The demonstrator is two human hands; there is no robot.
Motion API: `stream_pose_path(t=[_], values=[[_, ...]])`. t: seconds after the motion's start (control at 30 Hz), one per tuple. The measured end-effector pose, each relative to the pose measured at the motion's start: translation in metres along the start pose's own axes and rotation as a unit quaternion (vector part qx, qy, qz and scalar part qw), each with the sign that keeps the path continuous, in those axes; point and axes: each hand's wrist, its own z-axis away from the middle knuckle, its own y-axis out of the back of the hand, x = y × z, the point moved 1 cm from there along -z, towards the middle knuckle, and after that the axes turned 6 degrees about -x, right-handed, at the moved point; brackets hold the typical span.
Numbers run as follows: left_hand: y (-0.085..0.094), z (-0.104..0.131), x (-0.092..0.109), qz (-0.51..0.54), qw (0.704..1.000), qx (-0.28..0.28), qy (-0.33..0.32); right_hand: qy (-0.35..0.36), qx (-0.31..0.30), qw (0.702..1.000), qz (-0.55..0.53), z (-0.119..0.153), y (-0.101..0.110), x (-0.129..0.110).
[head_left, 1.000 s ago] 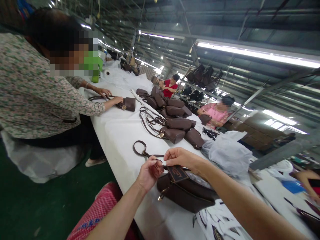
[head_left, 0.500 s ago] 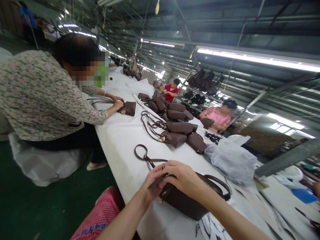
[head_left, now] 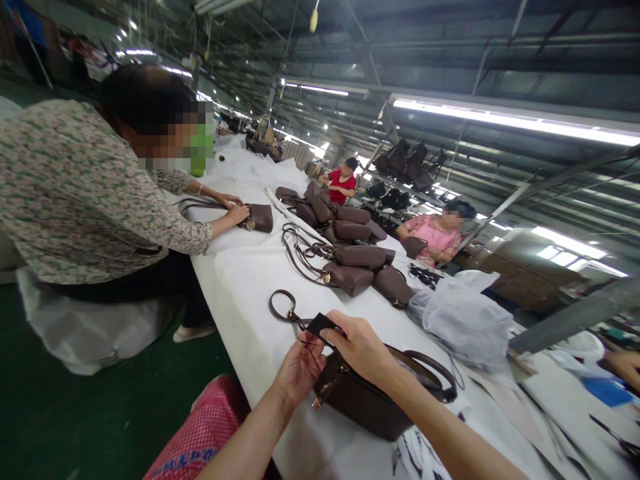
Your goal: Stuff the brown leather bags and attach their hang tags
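Your right hand (head_left: 357, 345) pinches one black tag (head_left: 319, 325); your left hand (head_left: 301, 367) curls at tag's lower edge, can't tell if gripping. Just below grip: one smooth dark-brown bag (head_left: 367, 405), gold-toned zip pull (head_left: 317, 403), curved handle. Nearer you: red-checked cloth (head_left: 207, 420), blue lettering unreadable. Beyond grip: bag pile (head_left: 353, 230), overlapped past counting.

No text can be read: the blue lettering (head_left: 187, 459) on the red checked cloth (head_left: 210, 417) is too blurred.
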Motion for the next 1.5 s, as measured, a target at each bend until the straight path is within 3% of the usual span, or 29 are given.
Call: stream_pose_path(t=[0.1, 0.2, 0.37, 0.53, 0.63, 0.77, 0.83, 0.9, 0.97, 1.07, 1.13, 1.17, 1.23, 1.3, 1.4, 1.5], values=[[0.000, 0.000, 0.004, 0.045, 0.998, -0.020, -0.038, -0.002, -0.045, 0.992, 0.118, -0.007, -0.003, -0.003], [0.000, -0.001, 0.004, 0.021, 0.998, -0.035, -0.053, -0.038, -0.091, 0.975, 0.197, -0.013, -0.003, -0.010], [-0.001, 0.001, 0.008, -0.079, 0.993, -0.051, -0.073, -0.025, -0.151, 0.952, 0.264, -0.016, 0.001, -0.026], [-0.007, 0.003, 0.020, -0.246, 0.965, -0.005, -0.092, -0.035, -0.177, 0.940, 0.291, -0.018, -0.011, -0.025], [-0.012, 0.004, 0.031, -0.369, 0.926, -0.012, -0.084, -0.021, -0.194, 0.942, 0.275, -0.018, -0.009, -0.013], [0.000, 0.025, 0.068, -0.501, 0.863, -0.009, -0.070, 0.031, -0.101, 0.976, 0.189, 0.003, 0.020, 0.020], [0.016, 0.045, 0.101, -0.561, 0.823, 0.033, -0.084, 0.003, -0.078, 0.984, 0.157, 0.021, 0.033, 0.043], [0.030, 0.064, 0.135, -0.604, 0.785, 0.098, -0.100, -0.065, -0.099, 0.983, 0.142, 0.041, 0.038, 0.065], [0.034, 0.075, 0.156, -0.664, 0.736, 0.109, -0.069, -0.114, -0.115, 0.977, 0.137, 0.055, 0.037, 0.080], [0.018, 0.070, 0.146, -0.728, 0.682, 0.053, -0.039, -0.132, -0.109, 0.971, 0.169, 0.065, 0.033, 0.086], [0.001, 0.053, 0.115, -0.714, 0.700, 0.006, -0.031, -0.126, -0.106, 0.969, 0.182, 0.068, 0.031, 0.081], [-0.006, 0.041, 0.097, -0.686, 0.728, -0.007, -0.011, -0.120, -0.105, 0.971, 0.181, 0.069, 0.030, 0.077], [-0.014, 0.014, 0.061, -0.565, 0.822, 0.013, 0.072, -0.106, -0.103, 0.974, 0.169, 0.072, 0.027, 0.070], [-0.016, -0.014, 0.035, -0.374, 0.913, 0.069, 0.144, -0.097, -0.099, 0.978, 0.157, 0.076, 0.024, 0.064], [-0.025, -0.051, 0.028, -0.305, 0.941, 0.088, 0.120, -0.113, -0.091, 0.979, 0.141, 0.082, 0.017, 0.061], [-0.056, -0.073, 0.052, -0.320, 0.943, 0.054, 0.071, -0.134, -0.084, 0.982, 0.099, 0.087, 0.017, 0.064]])
